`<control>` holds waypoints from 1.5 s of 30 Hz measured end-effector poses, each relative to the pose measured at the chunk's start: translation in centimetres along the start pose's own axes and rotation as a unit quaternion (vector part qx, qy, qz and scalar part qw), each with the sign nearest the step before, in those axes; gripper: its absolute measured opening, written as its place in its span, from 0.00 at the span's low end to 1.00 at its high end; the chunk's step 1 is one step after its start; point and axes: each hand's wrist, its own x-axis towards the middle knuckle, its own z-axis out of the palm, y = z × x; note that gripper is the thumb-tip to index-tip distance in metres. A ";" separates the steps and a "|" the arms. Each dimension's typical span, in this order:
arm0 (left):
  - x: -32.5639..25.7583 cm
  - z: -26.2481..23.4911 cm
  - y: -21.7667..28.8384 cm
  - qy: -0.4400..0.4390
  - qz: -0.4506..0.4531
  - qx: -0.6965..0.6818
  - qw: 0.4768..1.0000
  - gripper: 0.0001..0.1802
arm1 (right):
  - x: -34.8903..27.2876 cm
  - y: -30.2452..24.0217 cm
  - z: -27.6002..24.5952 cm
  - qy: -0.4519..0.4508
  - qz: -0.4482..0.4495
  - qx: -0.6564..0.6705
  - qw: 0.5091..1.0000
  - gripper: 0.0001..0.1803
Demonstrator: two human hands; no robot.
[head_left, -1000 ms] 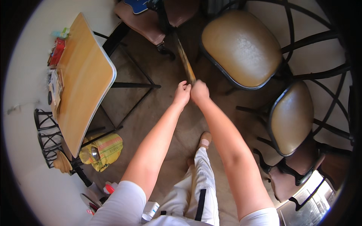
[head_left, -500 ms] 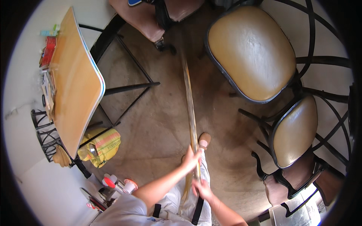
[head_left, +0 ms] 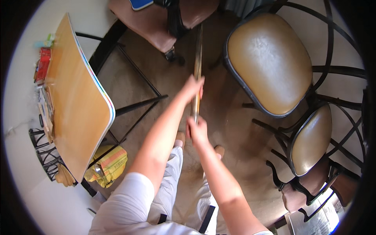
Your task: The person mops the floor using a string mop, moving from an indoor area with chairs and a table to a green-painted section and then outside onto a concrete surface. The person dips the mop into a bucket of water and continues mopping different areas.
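A long, thin pole (head_left: 198, 58) with a shiny golden-brown surface reaches away from me over the floor. Its far end runs into shadow by the pinkish-brown seat, so I cannot see what is on it. My left hand (head_left: 192, 87) is wrapped round the pole at arm's length. Closer to me, my right hand (head_left: 197, 130) grips the same pole near its near end. Both arms are stretched forward above my two feet.
To the left stands a wooden-topped folding table (head_left: 78, 105) on black legs, with a yellow sack (head_left: 111, 166) below it. A pinkish-brown seat (head_left: 147, 23) is ahead. Tan padded chairs (head_left: 270, 64) with black frames line the right. Brown floor (head_left: 235, 156) lies between.
Both hands have pushed forward, away from my body, carrying the pole farther ahead. My arms are now extended, and my feet stand apart on either side of the right hand.
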 end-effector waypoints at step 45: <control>-25.4 4.0 -12.2 -0.061 -0.066 0.004 0.996 0.16 | -34.2 20.5 -3.6 -0.080 0.117 0.250 0.958 0.09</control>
